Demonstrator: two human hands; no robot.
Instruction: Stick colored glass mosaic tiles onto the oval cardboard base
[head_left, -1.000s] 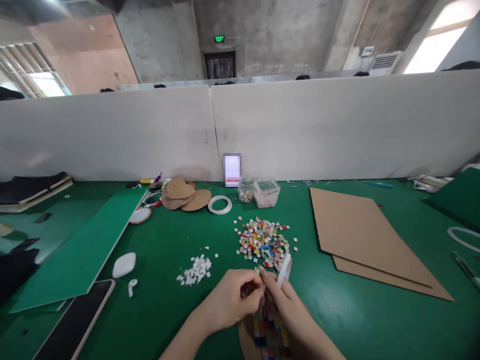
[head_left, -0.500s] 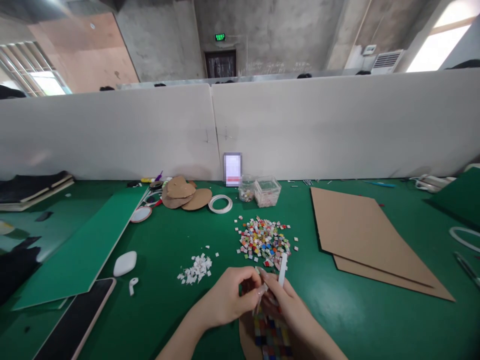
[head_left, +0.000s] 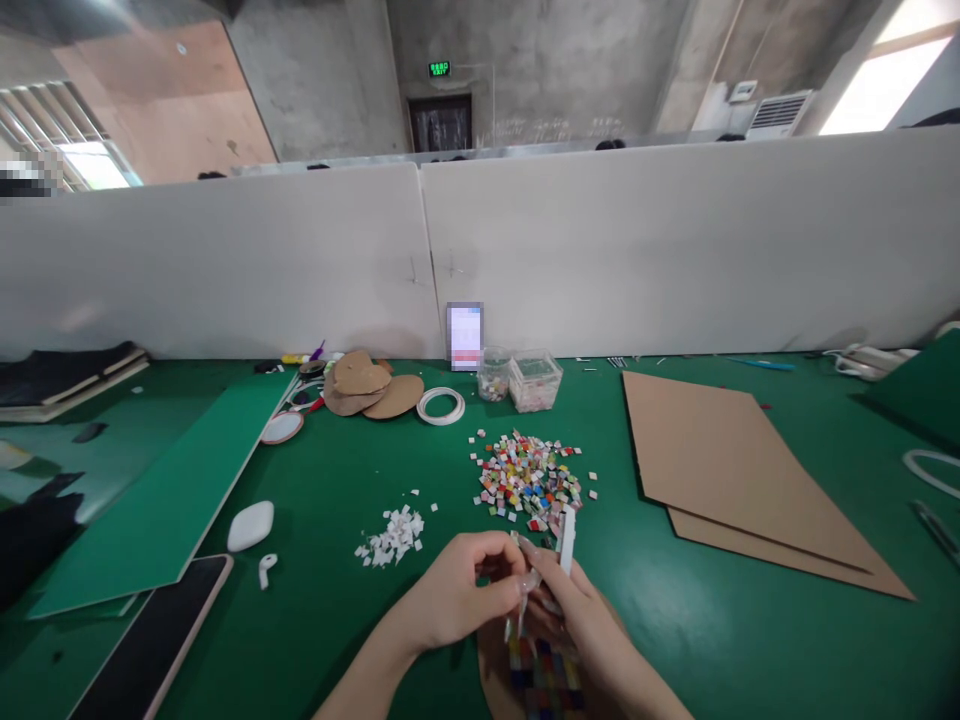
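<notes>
My left hand [head_left: 461, 595] and my right hand [head_left: 581, 615] meet at the fingertips, low in the middle of the view. Thumb and fingers of the left are pinched together; what lies between them is too small to make out. A flat white strip [head_left: 568, 538] sticks up from my right hand, whose fingers are closed around it. Under both hands is a cardboard piece [head_left: 491, 665], partly covered with rows of coloured mosaic tiles [head_left: 544, 680]. Just beyond the fingers lies a heap of loose mosaic tiles [head_left: 529, 475].
White scraps [head_left: 391, 537] are piled left of the tiles. Behind stand two clear containers [head_left: 535, 382], a tape roll [head_left: 441, 407] and cardboard shapes [head_left: 360, 385]. Cardboard sheets [head_left: 720, 450] lie right; a phone [head_left: 154, 640], earphone case [head_left: 250, 525] and green board [head_left: 172, 490] lie left.
Both hands stay almost in place, with only slight finger movement. The white strip has turned a little in my right hand. The view has shifted very slightly.
</notes>
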